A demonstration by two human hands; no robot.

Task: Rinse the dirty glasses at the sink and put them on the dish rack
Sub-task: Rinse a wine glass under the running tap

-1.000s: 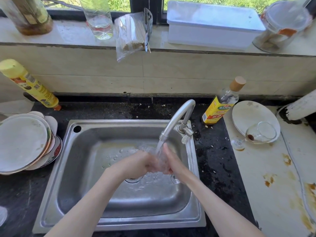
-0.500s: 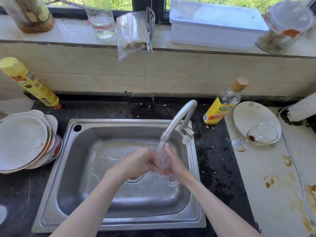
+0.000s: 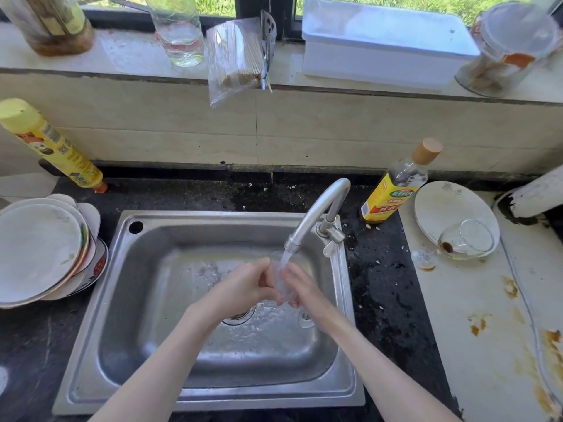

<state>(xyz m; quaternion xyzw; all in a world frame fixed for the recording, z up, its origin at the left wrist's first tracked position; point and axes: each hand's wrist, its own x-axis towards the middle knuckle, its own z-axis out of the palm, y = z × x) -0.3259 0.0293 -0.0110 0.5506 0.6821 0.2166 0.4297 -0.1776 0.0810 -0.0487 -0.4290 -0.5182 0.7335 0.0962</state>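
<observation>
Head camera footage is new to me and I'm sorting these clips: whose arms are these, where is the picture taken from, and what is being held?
The picture comes from a camera worn on a person's head, looking down at their own arms. The left hand and right hand together hold a small clear glass under water running from the curved metal tap over the stainless steel sink. A stack of white plates sits left of the sink. On the right, a tipped clear glass with brown dregs lies on a white oval plate, beside a yellow-labelled bottle.

left hand point(image 3: 243, 287): fingers curled | right hand point(image 3: 300, 289): fingers curled, touching left
</observation>
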